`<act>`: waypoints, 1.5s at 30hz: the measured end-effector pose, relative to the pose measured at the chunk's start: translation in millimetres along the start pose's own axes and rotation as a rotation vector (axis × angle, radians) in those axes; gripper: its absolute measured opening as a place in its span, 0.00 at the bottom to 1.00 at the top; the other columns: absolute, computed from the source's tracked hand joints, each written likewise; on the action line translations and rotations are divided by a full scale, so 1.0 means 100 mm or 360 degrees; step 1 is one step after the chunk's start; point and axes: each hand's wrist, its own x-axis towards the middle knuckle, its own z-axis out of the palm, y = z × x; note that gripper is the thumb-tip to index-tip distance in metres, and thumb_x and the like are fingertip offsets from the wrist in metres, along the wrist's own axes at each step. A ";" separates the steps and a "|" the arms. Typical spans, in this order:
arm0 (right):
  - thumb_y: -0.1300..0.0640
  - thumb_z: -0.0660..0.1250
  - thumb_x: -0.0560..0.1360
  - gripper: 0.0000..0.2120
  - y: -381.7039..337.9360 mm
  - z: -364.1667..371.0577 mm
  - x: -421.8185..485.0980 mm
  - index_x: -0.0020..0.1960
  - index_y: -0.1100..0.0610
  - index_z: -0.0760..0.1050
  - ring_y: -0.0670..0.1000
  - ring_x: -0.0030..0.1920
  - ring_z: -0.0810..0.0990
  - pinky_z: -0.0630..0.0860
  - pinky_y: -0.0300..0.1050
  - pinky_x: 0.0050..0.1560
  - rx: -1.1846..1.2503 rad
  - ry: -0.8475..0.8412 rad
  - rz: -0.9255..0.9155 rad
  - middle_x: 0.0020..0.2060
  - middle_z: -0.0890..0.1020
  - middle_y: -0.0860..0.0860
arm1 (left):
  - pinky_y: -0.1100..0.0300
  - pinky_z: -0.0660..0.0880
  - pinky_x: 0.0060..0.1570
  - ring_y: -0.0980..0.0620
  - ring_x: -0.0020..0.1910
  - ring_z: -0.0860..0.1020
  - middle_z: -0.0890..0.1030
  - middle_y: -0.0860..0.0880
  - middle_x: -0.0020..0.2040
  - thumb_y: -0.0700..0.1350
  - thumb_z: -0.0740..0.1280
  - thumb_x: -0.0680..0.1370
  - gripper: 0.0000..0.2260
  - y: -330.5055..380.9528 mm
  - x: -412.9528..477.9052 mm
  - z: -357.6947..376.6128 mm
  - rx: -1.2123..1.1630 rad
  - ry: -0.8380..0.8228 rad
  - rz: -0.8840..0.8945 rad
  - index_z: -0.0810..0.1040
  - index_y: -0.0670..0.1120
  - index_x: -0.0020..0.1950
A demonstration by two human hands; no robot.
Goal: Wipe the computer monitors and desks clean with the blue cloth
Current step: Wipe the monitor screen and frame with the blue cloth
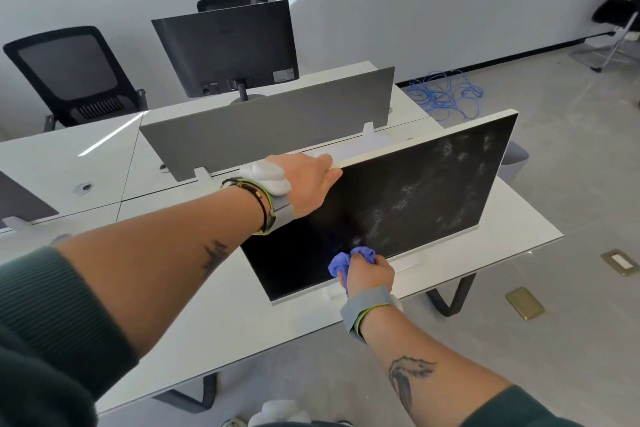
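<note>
A white-framed monitor (408, 198) stands on the white desk (221, 315) in front of me, its dark screen marked with whitish smudges across the middle and upper right. My left hand (308, 180) grips the monitor's top edge near the left corner. My right hand (370, 272) holds a bunched blue cloth (349, 258) and presses it against the lower part of the screen. A second monitor (228, 48) on the far desk shows its black back.
A grey divider panel (270, 121) runs between the desks. Two black mesh chairs (72, 76) stand behind the far desk. Blue cable (446, 97) lies tangled on the floor at right, with brass floor sockets (524, 302) nearer me. Another screen's corner (20, 201) shows at far left.
</note>
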 end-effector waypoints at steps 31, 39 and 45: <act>0.63 0.58 0.77 0.07 -0.26 0.23 -0.17 0.43 0.54 0.66 0.58 0.30 0.76 0.79 0.48 0.29 -0.0037 -0.0061 -0.0229 0.34 0.78 0.58 | 0.55 0.71 0.35 0.47 0.33 0.74 0.71 0.51 0.34 0.61 0.47 0.84 0.16 0.00 -0.05 0.02 0.0048 0.0043 -0.0051 0.65 0.50 0.50; 0.66 0.49 0.83 0.11 0.02 -0.05 0.19 0.45 0.56 0.64 0.58 0.31 0.74 0.73 0.41 0.21 0.0176 -0.0139 0.0315 0.46 0.73 0.63 | 0.55 0.70 0.36 0.47 0.34 0.75 0.73 0.50 0.36 0.60 0.46 0.84 0.16 0.03 -0.07 -0.01 0.0069 -0.0026 -0.0029 0.64 0.50 0.51; 0.62 0.45 0.82 0.19 -0.35 -0.32 0.34 0.35 0.52 0.62 0.70 0.74 0.55 0.66 0.45 0.60 0.0284 -0.0043 0.0446 0.45 0.63 0.73 | 0.55 0.71 0.36 0.47 0.34 0.74 0.73 0.51 0.36 0.61 0.46 0.84 0.16 0.01 -0.09 -0.01 0.0044 -0.0042 -0.0064 0.64 0.50 0.50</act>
